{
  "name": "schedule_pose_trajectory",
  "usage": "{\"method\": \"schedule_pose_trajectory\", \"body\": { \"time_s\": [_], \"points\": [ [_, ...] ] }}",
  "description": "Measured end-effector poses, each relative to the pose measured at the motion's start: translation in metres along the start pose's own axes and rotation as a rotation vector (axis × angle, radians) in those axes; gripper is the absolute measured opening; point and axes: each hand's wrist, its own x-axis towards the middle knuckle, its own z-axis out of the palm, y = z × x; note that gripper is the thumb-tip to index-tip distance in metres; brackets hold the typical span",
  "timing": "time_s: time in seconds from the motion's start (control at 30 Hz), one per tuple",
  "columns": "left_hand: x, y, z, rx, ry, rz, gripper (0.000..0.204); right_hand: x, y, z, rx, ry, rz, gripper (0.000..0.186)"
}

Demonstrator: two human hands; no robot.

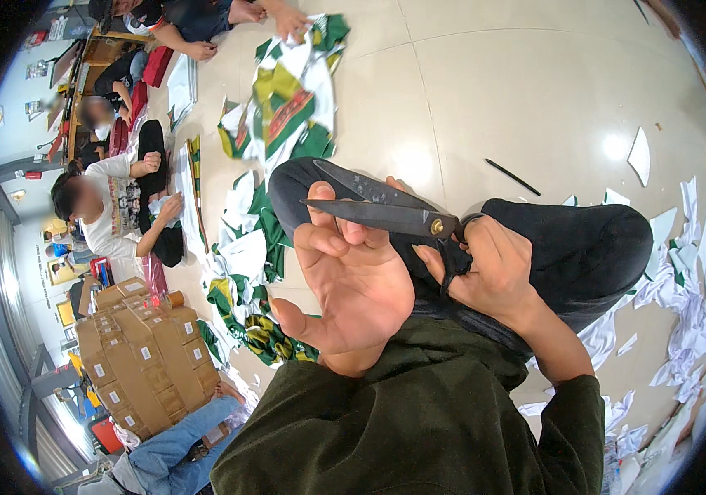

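Observation:
A pair of black scissors (394, 216) with a brass-coloured pivot lies across my lap area, blades apart and pointing left. My right hand (497, 268) is wrapped round its handles. My left hand (353, 289) is turned palm up beside the blades, thumb stretched away and the other fingers partly bent. Its fingertips reach up to the blades, and the lower blade crosses in front of some of them. Whether they press on the metal I cannot tell. Under both hands are my crossed legs in black trousers (571, 247).
Green, white and yellow printed fabric pieces (291, 115) are heaped ahead and to the left. A black stick-like object (512, 176) lies on the tiled floor. White fabric scraps (683, 322) spread at right. Cardboard boxes (143, 355) and several seated people are on the left.

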Motion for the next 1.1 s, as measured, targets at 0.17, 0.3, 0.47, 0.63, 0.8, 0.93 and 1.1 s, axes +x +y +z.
{"method": "schedule_pose_trajectory", "body": {
  "time_s": [0.17, 0.3, 0.47, 0.63, 0.8, 0.93, 1.1],
  "points": [
    [0.002, -0.002, 0.004, -0.088, 0.001, 0.008, 0.061, 0.0, 0.0, 0.0, -0.035, -0.019, 0.027, 0.038],
    [0.003, -0.002, 0.002, -0.062, 0.001, 0.006, 0.06, -0.002, 0.0, 0.002, -0.025, -0.032, 0.043, 0.037],
    [0.001, -0.005, -0.013, 0.018, 0.034, 0.011, 0.062, -0.004, 0.001, 0.005, 0.016, -0.05, 0.068, 0.038],
    [0.002, -0.007, -0.016, -0.007, 0.023, 0.008, 0.062, -0.01, 0.004, 0.01, 0.047, -0.026, 0.063, 0.042],
    [0.007, -0.005, -0.01, -0.081, -0.024, -0.018, 0.052, -0.01, 0.005, 0.007, 0.029, -0.069, 0.175, 0.039],
    [0.016, 0.004, -0.013, 0.084, 0.076, -0.14, 0.019, -0.005, 0.008, -0.006, 0.12, -0.071, 0.319, 0.041],
    [0.024, 0.015, -0.008, 0.32, 0.164, -0.271, 0.034, -0.003, 0.014, -0.024, 0.066, -0.138, 0.239, 0.043]
  ]
}}
